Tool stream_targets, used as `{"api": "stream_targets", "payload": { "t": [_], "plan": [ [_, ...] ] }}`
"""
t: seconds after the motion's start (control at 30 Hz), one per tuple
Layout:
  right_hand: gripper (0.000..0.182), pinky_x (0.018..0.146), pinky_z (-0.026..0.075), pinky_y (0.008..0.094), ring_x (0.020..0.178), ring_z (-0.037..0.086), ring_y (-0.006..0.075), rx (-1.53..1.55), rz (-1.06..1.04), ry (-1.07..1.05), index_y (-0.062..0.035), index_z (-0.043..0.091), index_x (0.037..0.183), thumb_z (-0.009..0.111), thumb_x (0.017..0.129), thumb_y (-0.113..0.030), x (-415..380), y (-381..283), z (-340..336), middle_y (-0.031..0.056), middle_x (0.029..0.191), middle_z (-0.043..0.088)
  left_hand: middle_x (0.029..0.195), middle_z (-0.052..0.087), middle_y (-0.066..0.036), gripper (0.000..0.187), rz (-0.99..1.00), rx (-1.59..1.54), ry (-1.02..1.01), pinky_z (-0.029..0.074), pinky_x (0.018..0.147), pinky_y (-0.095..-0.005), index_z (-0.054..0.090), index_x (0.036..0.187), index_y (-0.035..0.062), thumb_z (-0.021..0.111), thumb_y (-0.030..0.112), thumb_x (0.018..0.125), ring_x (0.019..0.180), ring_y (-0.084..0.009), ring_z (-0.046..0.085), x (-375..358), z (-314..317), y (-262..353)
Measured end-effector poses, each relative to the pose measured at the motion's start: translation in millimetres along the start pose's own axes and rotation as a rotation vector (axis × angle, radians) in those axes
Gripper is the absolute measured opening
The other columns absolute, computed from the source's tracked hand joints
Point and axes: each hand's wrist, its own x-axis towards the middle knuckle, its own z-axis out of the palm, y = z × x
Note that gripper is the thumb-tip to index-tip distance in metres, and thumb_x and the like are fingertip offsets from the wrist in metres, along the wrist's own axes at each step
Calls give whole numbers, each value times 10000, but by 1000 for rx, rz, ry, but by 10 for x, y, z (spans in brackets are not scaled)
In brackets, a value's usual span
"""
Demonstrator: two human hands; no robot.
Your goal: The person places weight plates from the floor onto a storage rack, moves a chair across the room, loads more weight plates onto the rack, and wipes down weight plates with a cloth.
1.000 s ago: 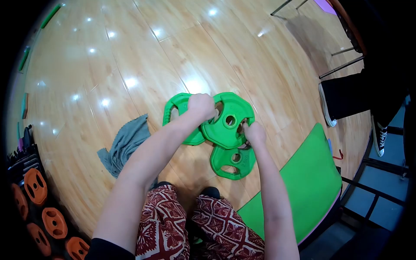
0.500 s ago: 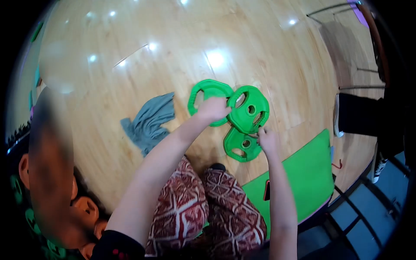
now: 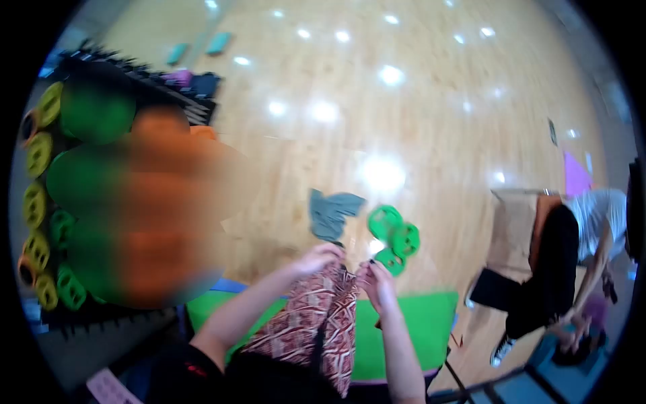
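Note:
My left hand [image 3: 324, 257] is above the patterned trousers [image 3: 303, 313], its fingers curled near the knee. My right hand [image 3: 378, 283] is at the other knee with its fingertips pinched together. What either hand holds, if anything, is too small and blurred to make out. Three green weight plates [image 3: 385, 222] lie on the wooden floor just beyond my right hand, close together and partly overlapping. Beyond my left hand lies a crumpled grey-blue cloth [image 3: 330, 214].
A green mat [image 3: 424, 323] lies under and beside my legs. Racks with orange, green and yellow plates [image 3: 38, 153] stand at the left, partly blurred. At the right a person [image 3: 572, 256] in a light top and black trousers sits on a chair. Purple and teal items lie farther off.
My hands have left the green plates and drawn back to my knees. The view has swung up and left, showing more of the racks and the seated person.

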Motion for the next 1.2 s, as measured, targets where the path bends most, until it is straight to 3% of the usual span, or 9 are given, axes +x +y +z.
{"api": "stream_targets", "payload": {
  "t": [0.2,0.4,0.57,0.7,0.87,0.97,1.1,1.17,1.2],
  "plan": [
    [150,587,416,279,618,506,141,75,117,-440,-59,472,785,425,843,-189,-944,-53,1088,42,665,511,738,551,-35,151,272,-264,182,414,548,-219,514,932,29,442,111,828,619,-93,502,-1757,265,443],
    [156,619,409,293,633,513,144,-188,368,-438,-84,525,824,467,824,-228,-1368,288,1721,25,694,552,775,534,-54,131,515,-665,273,434,647,-247,500,925,20,439,95,837,690,-113,514,-2851,244,0],
    [178,679,417,290,711,526,157,-368,456,-691,-58,500,888,432,844,-216,-1537,1107,3112,50,754,552,842,554,-59,126,673,-925,383,451,700,-310,506,922,39,460,103,824,785,-158,546,-3979,-637,-376],
    [189,676,418,285,722,526,148,-449,552,-738,-59,501,915,419,851,-218,-1454,1929,4114,50,789,558,838,568,-59,124,753,-1030,478,455,701,-308,511,917,49,453,102,821,775,-160,555,-4760,-1340,-555],
    [211,672,412,261,705,517,133,-594,595,-968,-63,510,931,419,844,-232,-1458,2870,5260,39,783,561,780,562,-61,117,822,-908,808,458,650,-281,494,900,53,430,116,825,720,-154,555,-5824,-2224,-582],
    [205,629,438,239,670,537,116,-530,585,-1009,-72,504,947,428,849,-234,-1405,3141,5840,41,797,583,782,559,-53,114,857,-770,774,462,645,-278,494,897,54,430,120,829,726,-156,559,-6277,-2819,-385],
    [256,629,446,210,686,538,79,-564,559,-984,-93,488,1003,461,834,-284,-1090,3433,6477,21,845,579,880,553,-83,117,777,-661,957,453,711,-308,495,912,40,447,104,827,811,-181,544,-6687,-3634,-11],
    [231,623,441,237,688,532,101,-597,438,-942,-89,508,942,420,848,-280,-921,3540,6880,6,785,547,972,532,-78,160,721,-582,1117,440,738,-312,484,969,46,440,99,825,875,-175,523,-6818,-4103,127],
    [266,651,438,242,725,533,113,-707,378,-938,-86,485,1005,443,838,-288,-741,3607,7132,20,845,550,1026,506,-78,188,671,-478,1232,426,760,-313,473,997,48,449,91,816,920,-173,500,-6874,-4367,198]
  ]
}}
